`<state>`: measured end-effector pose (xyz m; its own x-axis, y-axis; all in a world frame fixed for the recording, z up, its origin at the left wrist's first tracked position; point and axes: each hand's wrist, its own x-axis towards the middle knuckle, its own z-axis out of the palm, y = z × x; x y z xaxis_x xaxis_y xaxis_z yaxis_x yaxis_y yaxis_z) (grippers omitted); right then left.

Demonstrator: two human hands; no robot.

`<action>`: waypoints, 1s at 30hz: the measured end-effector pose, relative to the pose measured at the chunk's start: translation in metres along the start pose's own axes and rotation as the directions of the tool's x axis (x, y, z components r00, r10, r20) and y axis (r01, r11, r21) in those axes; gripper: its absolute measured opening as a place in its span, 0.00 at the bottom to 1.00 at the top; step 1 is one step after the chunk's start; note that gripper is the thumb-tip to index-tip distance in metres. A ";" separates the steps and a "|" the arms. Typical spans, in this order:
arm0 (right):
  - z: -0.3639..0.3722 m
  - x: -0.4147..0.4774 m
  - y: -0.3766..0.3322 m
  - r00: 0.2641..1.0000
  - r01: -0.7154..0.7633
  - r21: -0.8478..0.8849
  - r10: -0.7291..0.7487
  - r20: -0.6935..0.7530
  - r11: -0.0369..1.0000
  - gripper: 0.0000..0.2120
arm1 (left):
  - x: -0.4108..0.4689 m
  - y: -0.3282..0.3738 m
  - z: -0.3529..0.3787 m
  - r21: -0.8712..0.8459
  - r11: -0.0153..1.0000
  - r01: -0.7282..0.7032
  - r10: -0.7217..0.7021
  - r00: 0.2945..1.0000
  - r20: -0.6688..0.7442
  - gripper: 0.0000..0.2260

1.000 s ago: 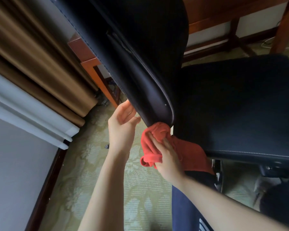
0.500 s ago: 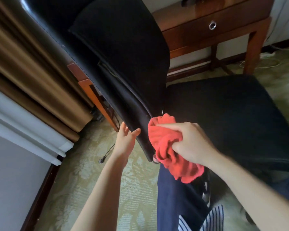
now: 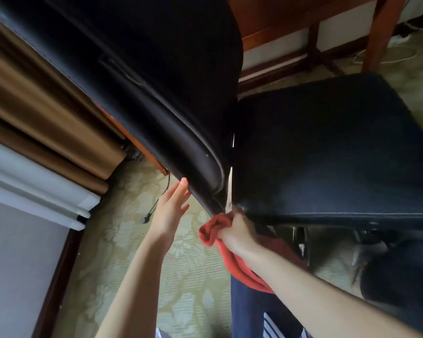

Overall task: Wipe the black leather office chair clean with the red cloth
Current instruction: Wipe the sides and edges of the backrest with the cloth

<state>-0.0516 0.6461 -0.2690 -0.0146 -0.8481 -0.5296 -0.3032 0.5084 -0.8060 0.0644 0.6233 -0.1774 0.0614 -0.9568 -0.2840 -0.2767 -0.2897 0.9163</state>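
Observation:
The black leather office chair fills the upper view: its backrest slants from top left down to the middle, its seat spreads to the right. My right hand grips the red cloth and holds it against the bottom corner of the backrest, where it meets the seat. The rest of the cloth hangs below my wrist. With straight fingers, my left hand touches the outer edge of the backrest just left of that corner.
Brown curtains and a white ledge stand close on the left. A wooden desk with legs is behind the chair. A black cable lies on the patterned carpet. My dark trouser leg is below the cloth.
My right hand has dropped with the cloth from the side of the backrest to its bottom corner. The view has tilted down and moved closer. My left hand stays at the backrest edge.

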 end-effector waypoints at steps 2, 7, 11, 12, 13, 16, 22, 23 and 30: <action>0.010 0.016 -0.007 0.995 -0.100 -0.009 0.100 0.021 0.995 0.36 | 0.002 -0.002 -0.002 0.003 1.000 -0.023 0.023 1.000 -0.002 0.12; 0.029 0.041 -0.019 0.964 -0.260 0.089 0.263 -0.024 0.962 0.38 | 0.004 -0.006 -0.001 -0.008 0.997 -0.071 0.071 0.997 -0.013 0.13; 0.033 0.035 -0.016 0.973 -0.201 0.152 0.215 -0.085 0.968 0.17 | 0.004 -0.006 0.001 -0.005 0.996 -0.087 0.087 0.996 -0.018 0.13; 0.035 0.034 -0.014 0.977 -0.178 0.185 0.195 -0.080 0.967 0.15 | 0.004 -0.006 0.002 -0.005 0.996 -0.090 0.090 0.996 -0.029 0.13; 0.035 0.032 -0.013 0.983 -0.148 0.222 0.168 -0.074 0.964 0.15 | 0.005 -0.007 0.003 -0.005 0.996 -0.094 0.094 0.995 -0.036 0.13; 0.035 0.021 -0.013 0.995 -0.029 0.302 0.056 -0.080 0.953 0.23 | 0.005 -0.007 0.004 -0.002 0.996 -0.093 0.093 0.995 -0.044 0.11; 0.031 -0.005 -0.019 0.994 0.105 0.333 -0.084 -0.077 0.937 0.22 | 0.003 -0.009 0.007 -0.061 0.997 -0.036 0.031 0.997 -0.069 0.18; 0.028 -0.010 -0.022 0.991 0.131 0.313 -0.111 -0.080 0.941 0.23 | 0.004 -0.010 0.007 -0.070 0.997 -0.011 0.006 0.997 -0.072 0.20; 0.009 -0.032 -0.036 0.964 0.262 0.213 -0.264 -0.018 0.941 0.39 | 0.002 -0.009 0.007 -0.169 0.983 0.079 -0.086 0.996 -0.032 0.28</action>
<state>-0.0316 0.6563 -0.2259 0.0484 -0.9549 -0.2930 -0.0865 0.2883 -0.9536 0.0604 0.6244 -0.1885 0.1159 -0.9287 -0.3522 -0.1053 -0.3640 0.9254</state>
